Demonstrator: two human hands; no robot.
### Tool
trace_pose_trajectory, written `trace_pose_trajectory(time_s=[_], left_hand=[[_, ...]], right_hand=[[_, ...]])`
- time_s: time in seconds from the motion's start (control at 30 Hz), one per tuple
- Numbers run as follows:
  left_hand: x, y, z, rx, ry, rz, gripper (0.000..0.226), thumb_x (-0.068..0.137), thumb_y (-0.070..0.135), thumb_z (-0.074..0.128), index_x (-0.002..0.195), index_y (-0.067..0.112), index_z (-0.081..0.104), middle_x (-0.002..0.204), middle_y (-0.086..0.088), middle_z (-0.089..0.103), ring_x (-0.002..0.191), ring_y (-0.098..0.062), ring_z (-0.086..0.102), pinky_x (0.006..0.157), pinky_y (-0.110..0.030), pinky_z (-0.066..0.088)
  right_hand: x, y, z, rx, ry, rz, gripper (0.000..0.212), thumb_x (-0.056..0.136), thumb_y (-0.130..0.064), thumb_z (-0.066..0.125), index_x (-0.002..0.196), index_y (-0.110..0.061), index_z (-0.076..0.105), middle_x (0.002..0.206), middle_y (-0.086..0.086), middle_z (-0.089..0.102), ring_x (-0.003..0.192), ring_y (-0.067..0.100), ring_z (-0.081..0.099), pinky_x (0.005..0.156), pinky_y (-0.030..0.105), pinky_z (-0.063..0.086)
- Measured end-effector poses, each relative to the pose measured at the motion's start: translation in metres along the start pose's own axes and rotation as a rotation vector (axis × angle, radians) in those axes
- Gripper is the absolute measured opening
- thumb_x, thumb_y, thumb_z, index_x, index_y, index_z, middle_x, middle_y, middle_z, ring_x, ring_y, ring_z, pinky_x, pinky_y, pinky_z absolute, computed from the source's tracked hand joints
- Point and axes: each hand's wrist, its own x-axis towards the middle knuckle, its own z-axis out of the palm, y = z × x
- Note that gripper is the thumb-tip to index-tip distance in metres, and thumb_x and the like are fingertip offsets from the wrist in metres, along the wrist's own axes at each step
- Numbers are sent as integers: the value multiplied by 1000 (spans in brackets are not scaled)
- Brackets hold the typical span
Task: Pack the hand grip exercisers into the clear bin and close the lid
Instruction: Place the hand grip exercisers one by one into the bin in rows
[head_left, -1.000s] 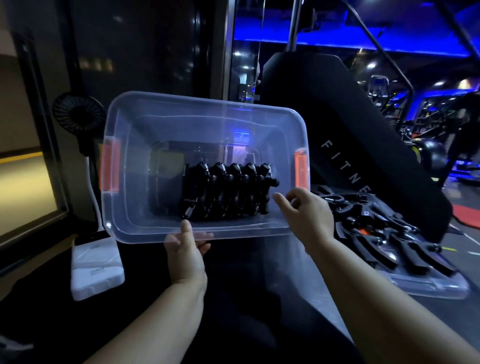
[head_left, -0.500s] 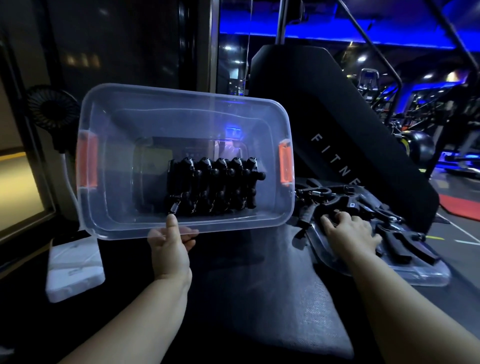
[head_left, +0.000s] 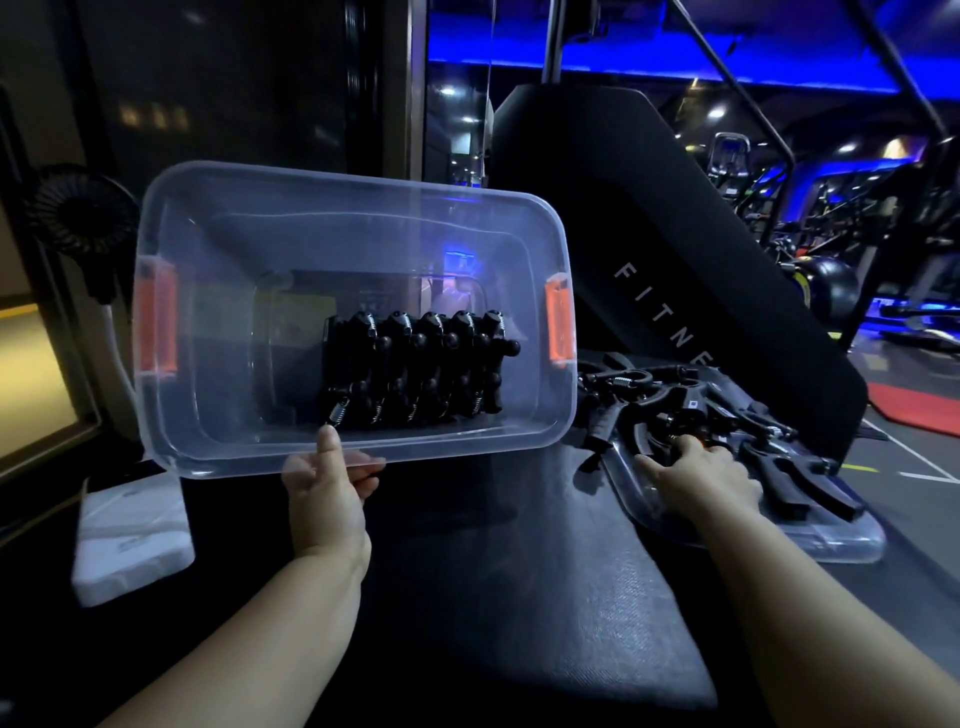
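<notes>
A clear bin (head_left: 218, 249) with orange latches is tipped up so its opening faces me. A row of several black hand grip exercisers (head_left: 415, 369) stands packed at its bottom. My left hand (head_left: 327, 493) grips the bin's near rim, thumb on the inside. To the right, the clear lid (head_left: 841, 545) lies flat on the dark surface with several loose black exercisers (head_left: 779, 467) heaped on it. My right hand (head_left: 696, 473) rests on that heap, fingers curling over one exerciser; the grasp itself is partly hidden.
A white foam block (head_left: 130, 540) lies at the left on the black surface. A small black fan (head_left: 78, 213) stands behind the bin at far left. A black slanted panel (head_left: 675, 249) lettered FITNE rises behind the lid. Gym machines fill the far right.
My right hand left the bin's right rim and moved right and down onto the heap of exercisers on the lid. My left hand keeps holding the bin.
</notes>
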Motion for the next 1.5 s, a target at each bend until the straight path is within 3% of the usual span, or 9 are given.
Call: trace_pose_trajectory(time_s=[0.2, 0.37, 0.6, 0.77, 0.83, 0.93, 1.17, 1.4, 1.5], left_hand=[[1, -1, 0, -4, 3, 0, 30, 98, 44, 46, 94, 14, 46, 55, 8, 64, 56, -7, 66, 61, -25, 47], [0, -1, 0, -15, 3, 13, 23, 98, 45, 46, 88, 24, 44, 54, 8, 64, 54, -6, 65, 61, -25, 46], [0, 0, 1, -23, 0, 14, 24, 98, 44, 46, 88, 21, 45, 55, 6, 63, 53, -6, 65, 61, -25, 46], [-2, 0, 1, -33, -7, 21, 22, 98, 43, 46, 88, 24, 46, 52, 8, 63, 52, -5, 64, 62, -26, 46], [-3, 0, 1, -35, -14, 16, 22, 98, 43, 46, 88, 24, 46, 52, 8, 63, 52, -5, 64, 61, -26, 45], [-3, 1, 1, -40, -9, 16, 23, 98, 42, 47, 85, 23, 45, 54, 7, 63, 52, -6, 64, 60, -25, 45], [-2, 0, -1, -23, -8, 20, 24, 97, 45, 47, 86, 24, 44, 54, 7, 64, 53, -7, 65, 59, -26, 46], [-2, 0, -2, -9, -2, 14, 25, 97, 46, 47, 86, 24, 46, 54, 7, 64, 54, -7, 65, 59, -25, 46], [-2, 0, -1, -13, 1, 15, 26, 97, 45, 47, 84, 23, 46, 53, 6, 64, 53, -7, 65, 58, -25, 46]], right_hand=[[-11, 12, -8, 51, 5, 2, 67, 69, -66, 57, 126, -31, 48, 116, 3, 59, 110, 28, 54, 84, 42, 35], [-15, 18, -16, 172, -40, 0, 66, 62, -61, 60, 120, -33, 49, 88, -5, 63, 92, 23, 57, 85, 39, 40], [-22, 22, -25, 158, -76, -7, 102, 48, -98, 37, 125, -31, 46, 100, -7, 64, 102, 22, 57, 93, 45, 44], [-20, 23, -19, 120, 18, 75, 96, 61, -94, 37, 129, -27, 50, 129, 12, 48, 125, 33, 37, 98, 50, 36], [-15, 26, -17, 186, -54, 54, 87, 67, -90, 38, 129, -29, 50, 121, 9, 54, 118, 32, 45, 98, 48, 38], [-7, 32, -15, 315, -113, 19, 75, 69, -86, 42, 118, -30, 55, 100, 1, 63, 99, 27, 57, 94, 46, 44], [-8, 35, -14, 360, -83, -21, 72, 70, -74, 58, 123, -26, 55, 100, 0, 66, 96, 24, 60, 76, 35, 47], [-18, 31, -20, 468, -15, 20, 95, 61, -71, 71, 133, -18, 40, 81, -4, 56, 77, 21, 54, 54, 30, 37], [-20, 26, -22, 517, -41, 49, 94, 53, -68, 79, 120, -11, 48, 79, 2, 59, 71, 21, 56, 51, 29, 37]])
